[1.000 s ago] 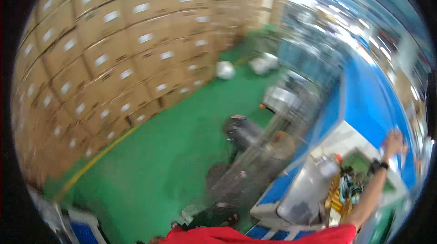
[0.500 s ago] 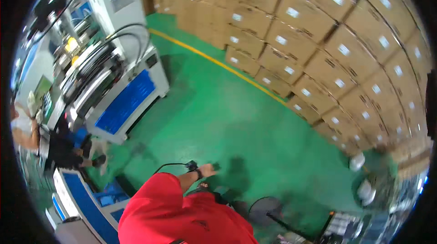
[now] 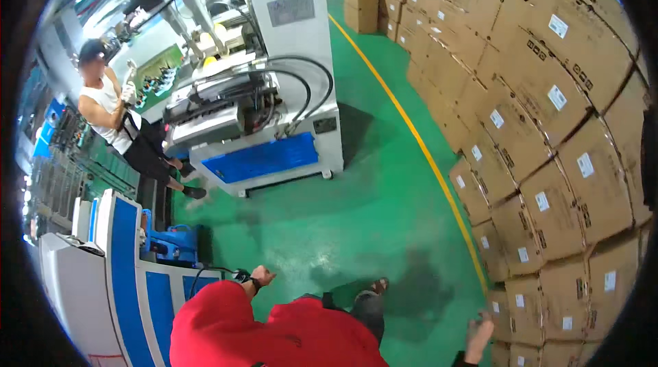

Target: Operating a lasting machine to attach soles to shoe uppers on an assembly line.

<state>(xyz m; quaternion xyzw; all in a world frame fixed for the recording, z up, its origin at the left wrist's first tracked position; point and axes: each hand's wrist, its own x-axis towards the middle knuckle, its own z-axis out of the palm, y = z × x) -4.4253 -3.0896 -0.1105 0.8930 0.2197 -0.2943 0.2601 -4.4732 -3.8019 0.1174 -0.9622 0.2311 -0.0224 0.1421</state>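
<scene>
My left hand (image 3: 262, 275) hangs in front of my red sleeve, low over the green floor. Its fingers are loosely bent, and nothing shows in them. A dark band (image 3: 256, 283) circles that wrist, beside a small black device (image 3: 241, 276) with a cable. My right hand (image 3: 480, 331) is out to the lower right, near the stacked cartons (image 3: 548, 250) but apart from them. Its fingers are slightly apart and a little blurred, with no object visible in them. One of my feet (image 3: 379, 286) shows on the floor between the hands.
A large grey machine (image 3: 329, 151) with a blue panel and black hoses stands ahead on the left. Beside it a person (image 3: 113, 103) in a white top stands at a workbench. A blue-and-white cabinet (image 3: 123, 264) is near my left. A yellow line (image 3: 411, 137) runs along the cartons.
My view has turned, so the machine and co-worker sit further right and the cartons appear closer. My right hand has come into view at the lower right. My left hand is still empty.
</scene>
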